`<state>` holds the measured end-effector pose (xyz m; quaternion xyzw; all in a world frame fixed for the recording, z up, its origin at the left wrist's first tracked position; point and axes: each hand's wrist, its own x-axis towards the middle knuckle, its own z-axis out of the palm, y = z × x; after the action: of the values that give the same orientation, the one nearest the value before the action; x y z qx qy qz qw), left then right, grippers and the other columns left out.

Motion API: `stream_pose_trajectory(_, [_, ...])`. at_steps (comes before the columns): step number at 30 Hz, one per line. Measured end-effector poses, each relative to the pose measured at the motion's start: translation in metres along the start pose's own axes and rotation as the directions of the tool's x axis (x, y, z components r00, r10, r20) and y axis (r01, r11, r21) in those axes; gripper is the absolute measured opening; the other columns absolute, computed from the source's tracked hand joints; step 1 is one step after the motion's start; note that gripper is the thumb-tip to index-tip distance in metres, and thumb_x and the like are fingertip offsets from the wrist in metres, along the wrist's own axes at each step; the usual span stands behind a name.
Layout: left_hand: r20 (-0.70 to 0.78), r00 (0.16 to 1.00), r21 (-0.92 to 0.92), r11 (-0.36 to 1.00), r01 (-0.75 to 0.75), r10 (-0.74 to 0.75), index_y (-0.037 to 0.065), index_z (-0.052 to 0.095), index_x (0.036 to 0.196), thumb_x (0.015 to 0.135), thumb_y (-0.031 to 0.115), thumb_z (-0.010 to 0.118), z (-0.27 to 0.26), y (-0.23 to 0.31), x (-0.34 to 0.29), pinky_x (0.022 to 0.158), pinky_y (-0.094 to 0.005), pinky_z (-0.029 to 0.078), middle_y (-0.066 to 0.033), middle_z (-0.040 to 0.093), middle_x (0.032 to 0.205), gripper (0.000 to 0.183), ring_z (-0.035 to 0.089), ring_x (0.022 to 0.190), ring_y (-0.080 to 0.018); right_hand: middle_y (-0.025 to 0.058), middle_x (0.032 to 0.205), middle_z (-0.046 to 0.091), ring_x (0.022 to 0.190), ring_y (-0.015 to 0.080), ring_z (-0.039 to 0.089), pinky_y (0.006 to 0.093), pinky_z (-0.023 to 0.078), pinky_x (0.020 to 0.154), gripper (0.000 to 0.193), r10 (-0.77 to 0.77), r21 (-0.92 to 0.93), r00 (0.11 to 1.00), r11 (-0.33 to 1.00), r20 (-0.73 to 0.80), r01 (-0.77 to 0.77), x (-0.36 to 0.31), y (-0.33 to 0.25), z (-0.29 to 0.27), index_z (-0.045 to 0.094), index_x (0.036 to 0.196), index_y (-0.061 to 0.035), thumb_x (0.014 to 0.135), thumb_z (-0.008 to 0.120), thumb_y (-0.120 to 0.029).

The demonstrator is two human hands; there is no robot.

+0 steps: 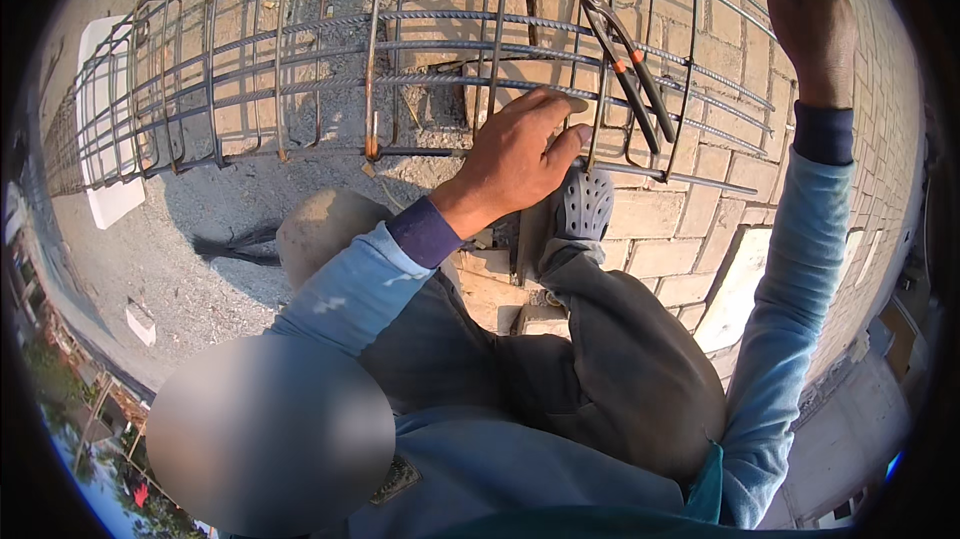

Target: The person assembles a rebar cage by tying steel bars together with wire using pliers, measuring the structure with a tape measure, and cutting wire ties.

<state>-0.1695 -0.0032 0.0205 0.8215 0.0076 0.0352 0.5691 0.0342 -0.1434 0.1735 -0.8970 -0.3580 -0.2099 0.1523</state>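
A long cage of steel rebar (372, 119), ribbed rods tied through square stirrups, stretches across the upper half of the view. My left hand (520, 151) rests on its near side at the centre, fingers curled over a rod and thumb close to the forefinger. Just right of that hand, a pair of pincers (627, 89) lies across the rods, its black handles banded orange and slightly spread, jaws pointing away from me. At the upper right, my right hand (815, 34) reaches past the cage's end. The picture's edge cuts off its fingers, so any held thing is hidden.
Brick paving (660, 214) lies under the cage's right end, with gravel (180, 289) to the left. A white block (112, 201) stands by the far left end. Dark wires (240, 245) lie on the gravel. My grey clog (585, 207) is close below the cage; a pale board (735, 284) lies rightward.
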Motion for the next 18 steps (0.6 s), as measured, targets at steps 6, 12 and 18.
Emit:
stream_pose_trajectory(6, [-0.079, 0.994, 0.102, 0.992, 0.079, -0.071, -0.001, 0.064, 0.107, 0.092, 0.017, 0.06, -0.018, -0.018, 0.032, 0.064, -0.032, 0.05, -0.0136, 0.065, 0.096, 0.024, 0.063, 0.075, -0.0203, 0.0101, 0.084, 0.07, 0.077, 0.0307, 0.067, 0.0381, 0.052, 0.06, 0.019, -0.025, 0.07, 0.964, 0.997, 0.264, 0.007, -0.069, 0.022, 0.067, 0.068, 0.105, -0.0191, 0.093, 0.059, -0.031])
stream_pose_trajectory(12, [-0.077, 0.984, 0.279, 0.951, -0.131, 0.159, -0.003, 0.063, 0.108, 0.089, 0.017, 0.061, 0.007, -0.024, 0.034, 0.084, -0.0397, 0.048, -0.0188, 0.063, 0.109, 0.028, 0.061, 0.098, -0.0345, 0.0168, 0.078, 0.067, 0.071, 0.0355, 0.065, 0.0426, 0.052, 0.062, 0.015, 0.113, 0.227, 0.957, 0.958, 0.266, -0.177, -0.05, 0.005, 0.086, 0.067, 0.093, -0.0089, 0.091, 0.057, -0.019])
stream_pose_trajectory(18, [-0.002, 0.985, 0.385, 0.909, -0.161, 0.175, -0.007, 0.05, 0.127, 0.09, 0.026, 0.06, 0.032, -0.023, 0.032, 0.104, -0.0482, 0.033, -0.022, 0.051, 0.13, 0.05, 0.044, 0.125, -0.04, 0.0178, 0.081, 0.067, 0.076, 0.0407, 0.063, 0.0446, 0.05, 0.065, 0.021, 0.278, 0.1, 0.881, 0.935, 0.382, -0.339, -0.103, 0.029, 0.107, 0.064, 0.101, -0.0091, 0.094, 0.054, -0.026])
